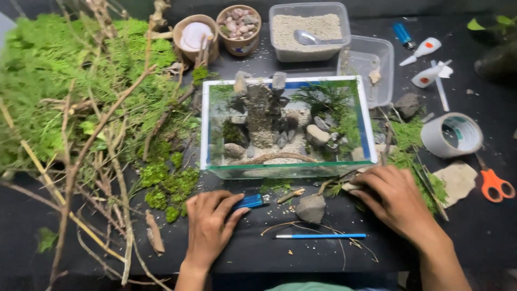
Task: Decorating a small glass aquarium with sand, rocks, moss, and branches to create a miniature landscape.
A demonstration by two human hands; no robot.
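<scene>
- While we look down from the head view, our left hand (209,223) lies flat on the black worktop (301,258), its fingertips resting on a blue lighter (251,201) just in front of the glass tank (285,125); it presses the lighter rather than gripping it.
- Our right hand (392,197) is curled palm-down over twigs and green sprigs at the tank's front right corner; we cannot tell whether it actually grips anything.
- Between the hands sit a grey stone (311,208) and a blue pen (320,236).
- Inside the tank we already see a stacked rock tower, pale gravel, rounded stones, a curved piece of driftwood and green fronds, so the layout looks well advanced to us.
- Much material is unused: a heap of branches and moss (81,108) on the left, a tub of sand with a spoon (308,29), a bowl of pebbles (239,22).
- A tape roll (451,134) and orange scissors (495,184) lie to the right.
</scene>
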